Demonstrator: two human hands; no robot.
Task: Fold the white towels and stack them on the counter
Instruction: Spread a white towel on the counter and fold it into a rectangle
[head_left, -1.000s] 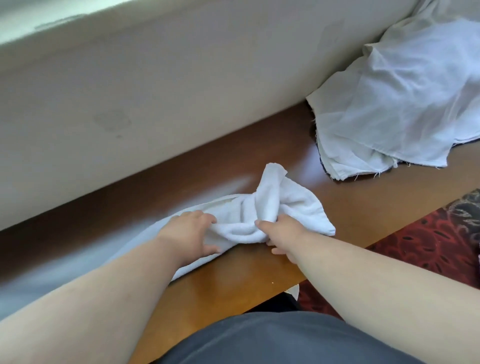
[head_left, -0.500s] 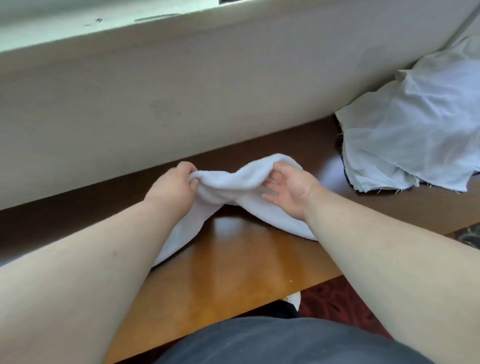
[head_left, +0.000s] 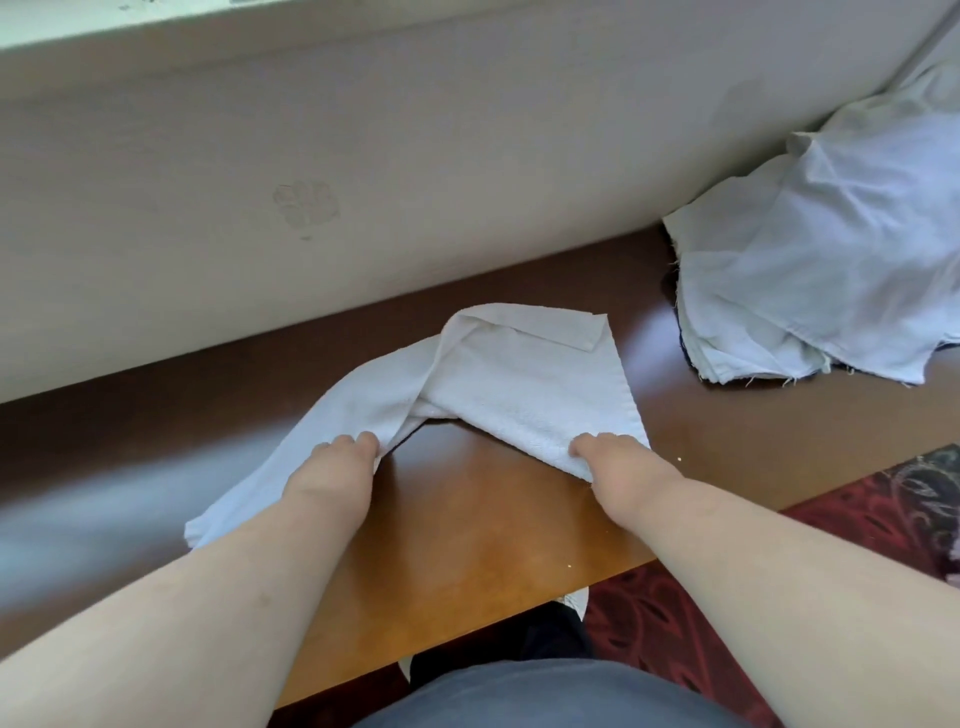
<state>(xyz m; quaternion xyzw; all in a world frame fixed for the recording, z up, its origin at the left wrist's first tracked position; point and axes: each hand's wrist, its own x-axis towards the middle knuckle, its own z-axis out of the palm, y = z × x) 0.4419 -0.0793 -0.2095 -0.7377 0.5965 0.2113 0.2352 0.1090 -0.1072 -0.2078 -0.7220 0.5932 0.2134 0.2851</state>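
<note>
A white terry towel (head_left: 519, 379) lies twisted on the brown wooden counter (head_left: 467, 519), bent into an arch shape with one corner flipped over at the far side. My left hand (head_left: 337, 467) grips the towel's left strip near its inner edge. My right hand (head_left: 618, 462) grips the near edge of the right part. Both hands have fingers curled into the cloth. The left tail of the towel trails toward the near left across the counter.
A rumpled pile of thin white cloths (head_left: 821, 270) sits at the far right on the counter, against the pale wall (head_left: 363, 156). The counter's front edge runs close to my body. A red patterned carpet (head_left: 883, 519) lies below at right.
Both hands pulled the towel back toward me and down onto the counter. The bunched towel has spread out, with its far part now lying flat.
</note>
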